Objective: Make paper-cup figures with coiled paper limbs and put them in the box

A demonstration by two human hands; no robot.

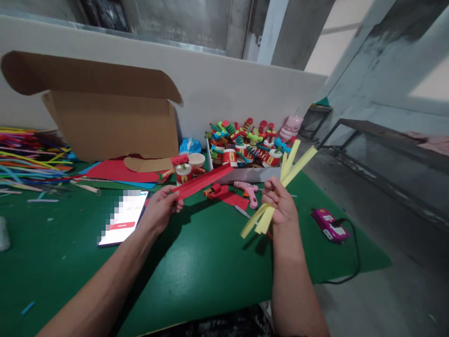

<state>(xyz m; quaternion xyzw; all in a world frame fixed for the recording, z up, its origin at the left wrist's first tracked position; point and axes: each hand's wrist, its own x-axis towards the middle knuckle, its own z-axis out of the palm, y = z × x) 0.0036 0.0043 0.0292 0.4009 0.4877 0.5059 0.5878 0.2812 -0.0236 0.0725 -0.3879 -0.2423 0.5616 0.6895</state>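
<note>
My left hand pinches one end of a red paper strip, which slants up to the right above the green table. In my right hand are several yellow paper strips, closed in the fist, their ends sticking out above and below. Between the hands, on the table, lie a pink hot glue gun and a red paper piece with a small rolled part. Left of these stands a red-labelled paper cup with coiled strips at its sides. A pen-like tool lies near my right hand.
A white box full of colourful paper figures stands at the back. An open cardboard box is at the back left, beside piled paper strips. A phone lies left; a purple power strip with a black cord lies right.
</note>
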